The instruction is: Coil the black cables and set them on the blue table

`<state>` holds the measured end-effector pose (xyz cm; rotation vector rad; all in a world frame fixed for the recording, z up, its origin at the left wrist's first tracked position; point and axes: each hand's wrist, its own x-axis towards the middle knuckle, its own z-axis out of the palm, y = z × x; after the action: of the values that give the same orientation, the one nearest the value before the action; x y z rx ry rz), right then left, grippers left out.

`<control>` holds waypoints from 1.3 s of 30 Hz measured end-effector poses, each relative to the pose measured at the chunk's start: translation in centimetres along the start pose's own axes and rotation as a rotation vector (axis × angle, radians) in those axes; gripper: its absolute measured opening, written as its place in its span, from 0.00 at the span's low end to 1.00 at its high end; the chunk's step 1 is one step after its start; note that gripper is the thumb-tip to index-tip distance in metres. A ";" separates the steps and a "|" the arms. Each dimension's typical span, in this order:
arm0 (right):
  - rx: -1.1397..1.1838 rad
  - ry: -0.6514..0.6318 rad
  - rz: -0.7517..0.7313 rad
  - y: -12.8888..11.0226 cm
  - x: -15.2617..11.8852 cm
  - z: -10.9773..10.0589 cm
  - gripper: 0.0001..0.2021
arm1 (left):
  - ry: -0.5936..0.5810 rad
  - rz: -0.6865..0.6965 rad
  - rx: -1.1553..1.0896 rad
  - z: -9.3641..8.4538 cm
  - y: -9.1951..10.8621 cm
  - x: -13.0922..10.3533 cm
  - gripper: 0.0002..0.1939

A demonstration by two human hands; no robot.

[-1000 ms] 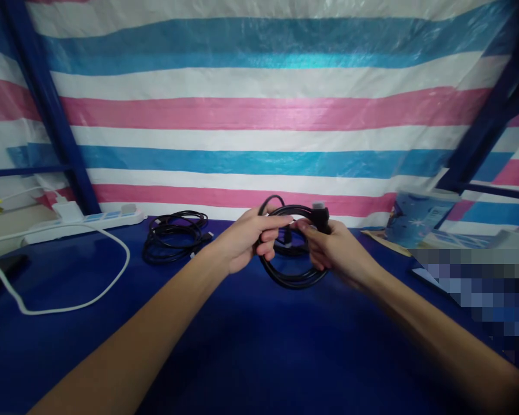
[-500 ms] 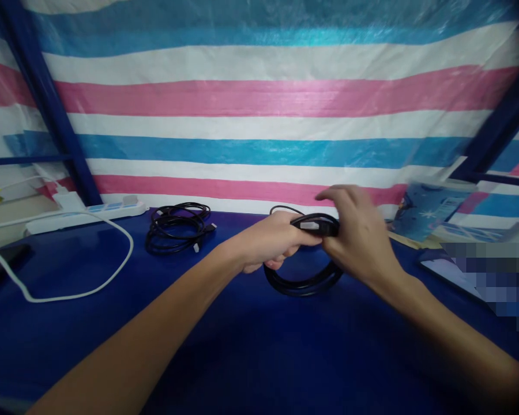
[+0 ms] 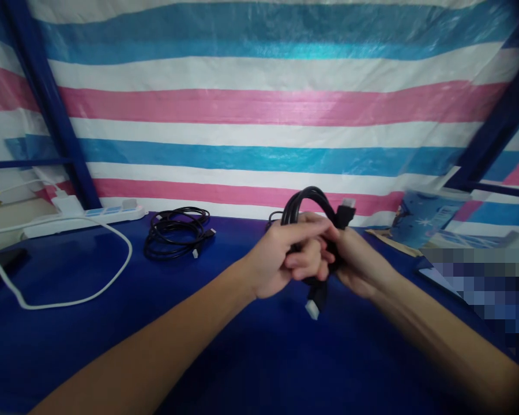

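A thick black cable (image 3: 292,210), wound into a bundle, is held up above the blue table between my two hands. Its two black plugs have pale flat ends and look like HDMI plugs; one plug (image 3: 346,213) points up at the right, the other plug (image 3: 315,301) hangs below. My left hand (image 3: 300,251) is closed around the bundle from the left, fingers curled over its front. From the right, my right hand (image 3: 352,259) grips the same bundle; most of its fingers are hidden behind the cable and my left hand.
Another coiled black cable (image 3: 177,233) lies on the blue table (image 3: 225,369) at left. A white power strip (image 3: 121,213), a charger (image 3: 68,203) and a looped white cord (image 3: 127,253) are further left. A blue patterned cup (image 3: 430,216) stands right. Striped sheeting (image 3: 259,106) hangs behind.
The loop that hung below my hands is gathered into a tighter bundle. Both plugs now stick out. My left hand has wrapped over the front, and my right hand has turned and closed on it.
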<state>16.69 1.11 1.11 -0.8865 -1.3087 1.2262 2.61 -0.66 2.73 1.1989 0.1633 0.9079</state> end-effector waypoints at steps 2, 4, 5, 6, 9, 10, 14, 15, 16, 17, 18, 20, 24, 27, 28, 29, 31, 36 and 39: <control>0.062 -0.007 0.093 0.8 -0.1 0.6 0.06 | 0.130 0.033 0.002 -0.3 0.6 0.0 0.13; 0.098 0.021 0.117 1.4 -0.4 1.4 0.06 | 0.379 0.115 0.060 -1.3 0.9 0.2 0.11; 0.105 0.032 0.115 1.5 -0.5 1.8 0.07 | 0.510 0.149 0.115 -2.0 0.8 0.3 0.10; 0.110 0.048 0.104 1.5 -0.7 2.1 0.07 | 0.629 0.167 0.215 -2.8 0.5 0.6 0.08; 0.044 0.129 0.043 0.8 -0.2 2.0 0.06 | 0.812 0.125 0.668 -5.2 -0.6 2.1 0.07; -0.008 0.166 0.032 0.5 0.5 1.6 0.05 | 0.815 0.095 0.790 -5.9 -0.9 2.9 0.07; -0.223 0.260 0.095 -0.1 5.7 -1.6 0.07 | 0.756 0.005 1.100 -8.0 -0.8 7.7 0.18; -0.280 0.277 0.114 0.1 7.2 -2.5 0.06 | 0.734 -0.029 1.174 -8.4 -0.7 9.0 0.20; -0.345 0.296 0.130 0.6 8.6 -3.3 0.04 | 0.711 -0.072 1.241 -8.9 -0.8 10.2 0.19; -0.415 0.307 0.147 1.3 9.8 -4.1 0.04 | 0.689 -0.124 1.297 -9.5 -1.0 11.2 0.17; -0.488 0.316 0.155 2.1 10.7 -4.7 0.07 | 0.667 -0.181 1.343 -10.2 -1.4 12.0 0.15; -0.638 0.334 0.129 3.7 11.9 -5.7 0.10 | 0.624 -0.289 1.405 -11.8 -2.7 12.9 0.16; -0.893 0.311 0.009 6.0 12.4 -7.0 0.15 | 0.523 -0.352 1.448 -14.9 -5.2 12.8 0.19; -0.999 0.218 -0.023 6.5 12.6 -7.9 0.17 | 0.472 -0.232 1.442 -15.6 -5.6 12.4 0.21; -1.020 0.190 -0.021 6.5 12.6 -8.1 0.17 | 0.449 -0.187 1.439 -15.5 -5.6 12.4 0.22; -1.037 0.168 -0.019 6.5 12.6 -8.4 0.18 | 0.416 -0.147 1.438 -15.3 -5.4 12.3 0.22; -1.060 0.145 -0.016 6.3 12.5 -8.9 0.19 | 0.331 -0.083 1.447 -14.6 -5.2 12.1 0.22; -1.108 0.132 -0.019 5.2 11.5 -10.2 0.20 | 0.214 0.021 1.552 -13.0 -4.8 11.3 0.20; -1.165 0.136 -0.045 4.3 10.6 -10.6 0.20 | 0.191 0.033 1.645 -12.0 -3.5 10.1 0.21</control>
<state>24.99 13.98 -2.09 -1.6768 -1.9070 0.2446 4.34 14.69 -1.60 2.5881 1.2113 0.8411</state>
